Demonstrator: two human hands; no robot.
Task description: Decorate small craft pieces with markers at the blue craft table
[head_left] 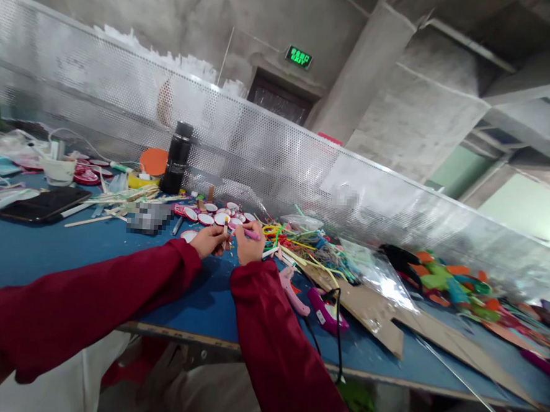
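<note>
Over the middle of the blue table, my left hand [210,240] pinches a small pale stick [226,229] that stands upright and has a yellowish tip. Close beside it, my right hand [249,249] is closed around a purple pen-like tool [251,234], its near end pointing at the stick. Just beyond both hands lie several round white discs with red rims [205,218]. A pink glue gun [293,292] rests to the right of my right forearm, with a purple device [327,312] on a black cord alongside.
Colourful cords and pipe cleaners [309,248] lie heaped at right, beside cardboard [366,311] and clear plastic [377,274]. At left are a black bottle [176,158], wooden sticks [130,200], a black phone [46,204] and a white cup [59,170]. A perforated metal panel [269,150] backs the table.
</note>
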